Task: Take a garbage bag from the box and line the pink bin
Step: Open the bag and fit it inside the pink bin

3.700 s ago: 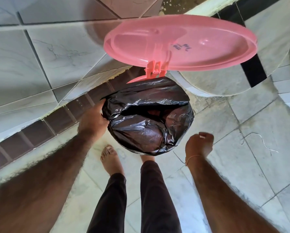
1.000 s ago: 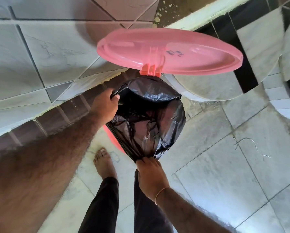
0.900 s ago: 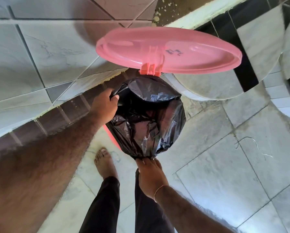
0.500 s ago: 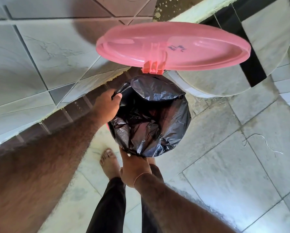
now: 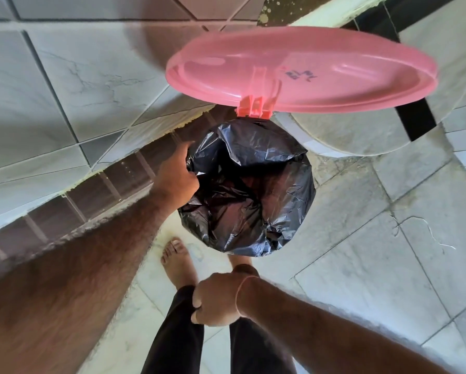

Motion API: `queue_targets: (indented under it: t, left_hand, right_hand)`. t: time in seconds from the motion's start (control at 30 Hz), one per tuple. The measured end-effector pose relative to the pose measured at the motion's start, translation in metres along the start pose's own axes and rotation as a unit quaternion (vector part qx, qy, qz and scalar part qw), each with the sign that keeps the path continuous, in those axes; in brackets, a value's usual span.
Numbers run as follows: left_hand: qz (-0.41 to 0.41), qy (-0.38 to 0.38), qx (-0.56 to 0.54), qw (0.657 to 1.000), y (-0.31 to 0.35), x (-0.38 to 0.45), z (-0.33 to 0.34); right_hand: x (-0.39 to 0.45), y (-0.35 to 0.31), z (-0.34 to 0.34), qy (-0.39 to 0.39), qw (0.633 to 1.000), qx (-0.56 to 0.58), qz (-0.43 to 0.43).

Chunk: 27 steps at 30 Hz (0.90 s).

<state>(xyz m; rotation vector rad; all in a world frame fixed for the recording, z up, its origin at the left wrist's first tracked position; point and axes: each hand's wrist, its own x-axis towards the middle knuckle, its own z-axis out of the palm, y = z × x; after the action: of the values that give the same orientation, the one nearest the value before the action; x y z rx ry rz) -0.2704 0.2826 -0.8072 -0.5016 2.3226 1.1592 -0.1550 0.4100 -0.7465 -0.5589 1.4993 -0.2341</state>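
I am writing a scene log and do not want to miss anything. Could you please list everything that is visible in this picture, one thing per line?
garbage bag: one, black, crumpled, spread over the bin opening, centre.
bin lid: one, pink, raised open on its hinge above the bag, dark writing on its inner face.
wall tiles: many, pale grey marbled, upper left, with a dark brown tile band below.
floor tiles: many, grey, lower right.
string: one, thin, pale, on the floor at right.
left hand: grips the bag's left edge.
right hand: low centre, fingers curled at the trouser leg, away from the bag.
feet: two, bare, below the bin.
trousers: dark, bottom centre.
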Motion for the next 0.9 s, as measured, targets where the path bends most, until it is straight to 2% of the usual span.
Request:
queue_targets:
  t: [0.03,0.1,0.13,0.17,0.2,0.23,0.3,0.33,0.37,0.47,0.53,0.6,0.63,0.67,0.73,0.77,0.8,0.83,0.9]
  left_hand:
    - [0.003,0.006,0.004,1.000,0.000,-0.002,0.002]
    - [-0.002,0.015,0.017,1.000,-0.002,-0.004,0.004]
    - [-0.008,0.016,0.016,1.000,-0.003,-0.005,0.004]
    - [-0.013,0.017,0.011,1.000,-0.004,-0.005,0.004]
    - [-0.013,0.016,0.009,1.000,-0.005,-0.005,0.004]
    - [-0.008,0.016,0.014,1.000,-0.006,-0.006,0.004]
    - [0.015,0.011,0.027,0.999,-0.005,-0.007,0.005]
    - [0.021,0.006,0.022,1.000,-0.004,-0.007,0.006]
    - [0.020,0.004,0.011,1.000,-0.004,-0.007,0.006]
    - [0.022,0.015,0.019,0.999,-0.009,-0.003,0.007]
    - [0.017,0.010,0.008,1.000,-0.009,-0.004,0.008]
    - [0.005,0.012,-0.024,1.000,-0.009,-0.004,0.006]
    - [0.019,0.036,-0.009,0.999,-0.009,-0.004,0.003]
    - [0.057,0.086,0.028,0.994,-0.008,-0.005,-0.001]
    - [0.184,0.210,0.116,0.953,0.000,-0.016,-0.004]
    - [0.241,0.215,0.136,0.937,0.009,-0.026,0.002]
    - [0.299,0.160,0.156,0.928,0.016,-0.039,0.009]
    - [0.339,0.065,0.205,0.916,0.020,-0.052,0.020]
    - [0.317,-0.121,0.370,0.865,0.021,-0.071,0.043]
  right_hand:
    - [-0.017,-0.005,-0.009,0.068,0.996,0.059,-0.027]
    - [-0.034,0.004,-0.033,0.265,0.953,0.141,-0.037]
    - [-0.036,0.018,-0.049,0.371,0.923,0.100,-0.016]
    - [-0.030,0.040,-0.061,0.439,0.898,0.027,0.021]
    - [-0.023,0.064,-0.069,0.441,0.893,-0.047,0.073]
    - [-0.019,0.085,-0.074,0.369,0.914,-0.096,0.138]
    - [-0.015,0.108,-0.071,0.165,0.944,-0.176,0.224]
    - [-0.016,0.112,-0.068,0.101,0.945,-0.197,0.240]
    - [-0.017,0.110,-0.067,0.090,0.946,-0.206,0.232]
    - [-0.017,0.100,-0.082,0.207,0.957,-0.139,0.149]
    - [-0.017,0.102,-0.095,0.267,0.955,0.010,0.129]
    - [-0.020,0.110,-0.115,0.337,0.920,0.150,0.130]
    - [-0.023,0.116,-0.126,0.375,0.898,0.193,0.128]
    - [-0.023,0.122,-0.135,0.401,0.881,0.216,0.129]
    - [-0.019,0.131,-0.146,0.403,0.874,0.231,0.140]
    - [-0.017,0.134,-0.150,0.384,0.879,0.246,0.142]
    - [-0.015,0.133,-0.155,0.362,0.881,0.273,0.133]
    - [-0.014,0.131,-0.160,0.343,0.882,0.298,0.122]
    - [-0.013,0.127,-0.171,0.362,0.880,0.284,0.115]
